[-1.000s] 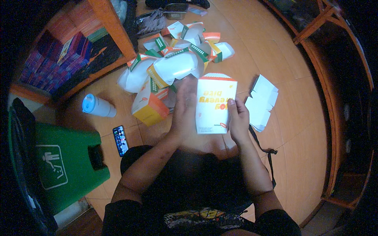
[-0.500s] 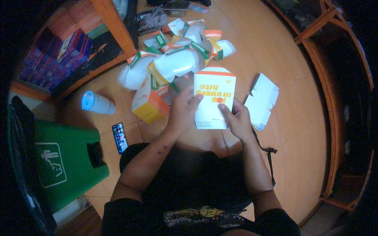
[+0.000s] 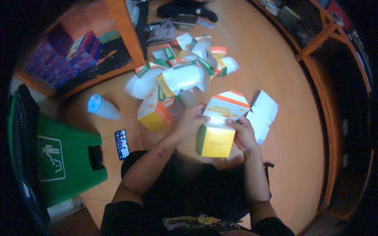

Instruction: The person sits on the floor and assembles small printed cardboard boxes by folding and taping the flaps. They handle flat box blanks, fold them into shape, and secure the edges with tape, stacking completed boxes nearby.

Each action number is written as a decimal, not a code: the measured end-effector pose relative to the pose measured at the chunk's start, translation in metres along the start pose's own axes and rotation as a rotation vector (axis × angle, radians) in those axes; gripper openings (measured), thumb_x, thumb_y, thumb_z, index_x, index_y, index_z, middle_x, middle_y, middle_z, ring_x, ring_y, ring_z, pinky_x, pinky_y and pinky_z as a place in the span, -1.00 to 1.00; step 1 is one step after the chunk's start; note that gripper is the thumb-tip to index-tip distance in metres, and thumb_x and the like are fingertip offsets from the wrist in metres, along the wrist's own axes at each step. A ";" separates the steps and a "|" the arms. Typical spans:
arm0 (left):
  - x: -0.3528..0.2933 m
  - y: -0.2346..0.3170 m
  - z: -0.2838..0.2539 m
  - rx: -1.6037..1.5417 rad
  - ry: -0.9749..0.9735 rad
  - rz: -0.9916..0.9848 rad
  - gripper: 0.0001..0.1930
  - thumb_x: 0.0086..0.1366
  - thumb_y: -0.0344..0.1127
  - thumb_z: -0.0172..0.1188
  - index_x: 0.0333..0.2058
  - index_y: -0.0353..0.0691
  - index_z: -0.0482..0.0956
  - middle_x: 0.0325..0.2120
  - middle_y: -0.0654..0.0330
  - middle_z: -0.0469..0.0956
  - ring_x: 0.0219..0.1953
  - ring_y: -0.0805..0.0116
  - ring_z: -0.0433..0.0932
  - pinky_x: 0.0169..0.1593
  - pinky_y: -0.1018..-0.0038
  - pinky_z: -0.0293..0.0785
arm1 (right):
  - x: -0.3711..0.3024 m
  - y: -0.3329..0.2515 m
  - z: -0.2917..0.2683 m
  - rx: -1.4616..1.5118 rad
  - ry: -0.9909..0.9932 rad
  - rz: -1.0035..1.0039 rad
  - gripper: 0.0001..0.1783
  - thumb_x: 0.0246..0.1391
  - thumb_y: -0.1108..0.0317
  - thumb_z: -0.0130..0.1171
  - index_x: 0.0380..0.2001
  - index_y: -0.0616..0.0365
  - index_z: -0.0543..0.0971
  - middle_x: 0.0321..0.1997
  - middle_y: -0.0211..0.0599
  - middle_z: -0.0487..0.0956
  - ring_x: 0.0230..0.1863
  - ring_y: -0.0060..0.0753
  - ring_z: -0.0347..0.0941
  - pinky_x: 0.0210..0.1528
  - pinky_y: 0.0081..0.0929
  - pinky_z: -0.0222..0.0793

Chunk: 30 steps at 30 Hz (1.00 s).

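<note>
Between my hands is a folded cardboard food box, with a yellow bottom, a green side and a white printed face edged in orange. My left hand grips its left side, thumb on the white face. On the right side, my right hand holds it with the thumb across the front and the fingers partly hidden behind. A pile of similar boxes in white, green, orange and yellow lies on the floor beyond. The nearest of them, a yellow and white box, is close to my left hand. Right of my right hand lies a flat white cardboard sheet.
To the left stand a blue-lidded tumbler, a phone with its screen lit and a green bin. A wooden shelf with stacked purple packs is at the far left; another wooden rack runs along the right.
The box has tilted and come nearer to me, so its yellow bottom and green side now show. Both hands moved with it and keep their hold. The whole view has shifted slightly.
</note>
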<state>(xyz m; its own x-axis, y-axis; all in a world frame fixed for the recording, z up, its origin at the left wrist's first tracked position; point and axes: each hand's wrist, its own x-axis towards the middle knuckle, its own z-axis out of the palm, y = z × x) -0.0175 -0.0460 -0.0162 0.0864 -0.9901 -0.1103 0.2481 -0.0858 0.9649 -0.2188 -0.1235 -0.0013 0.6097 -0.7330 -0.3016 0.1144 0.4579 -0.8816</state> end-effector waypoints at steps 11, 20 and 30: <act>0.013 0.050 -0.062 -0.145 1.027 0.368 -0.23 0.16 -0.47 0.14 0.29 -0.26 -0.06 0.16 -0.02 0.26 0.13 0.16 0.36 0.20 0.29 0.27 | 0.000 -0.021 -0.022 0.000 0.239 -0.143 -0.43 0.25 0.11 0.01 0.21 0.17 0.24 0.18 -0.05 0.38 0.00 -0.13 0.47 -0.02 -0.25 0.48; 0.052 -0.049 0.019 1.901 0.102 0.443 -0.47 0.25 -0.21 0.05 0.15 -0.31 0.30 0.21 -0.24 0.12 0.31 -0.15 0.04 0.32 -0.01 -0.03 | -0.006 -0.044 -0.059 -0.063 0.400 -0.221 -0.54 0.23 0.13 0.04 0.09 0.19 0.36 0.06 -0.13 0.46 -0.07 -0.23 0.49 -0.12 -0.36 0.46; 0.086 -0.154 -0.096 2.312 -0.128 0.359 -0.70 0.20 -0.14 0.00 -0.24 -0.10 0.66 0.09 -0.02 0.36 0.21 -0.07 0.22 0.31 -0.24 -0.20 | -0.022 -0.024 -0.173 -0.163 0.664 -0.185 -0.61 0.23 0.08 0.03 0.00 0.08 0.44 -0.08 -0.30 0.52 -0.14 -0.36 0.50 -0.21 -0.42 0.44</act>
<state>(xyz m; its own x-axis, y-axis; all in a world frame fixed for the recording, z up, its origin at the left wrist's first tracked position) 0.0444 -0.1074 -0.1972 -0.1981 -0.9800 -0.0170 -0.8577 0.1817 -0.4810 -0.3712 -0.2055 -0.0361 -0.0214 -0.9671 -0.2534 0.0194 0.2530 -0.9673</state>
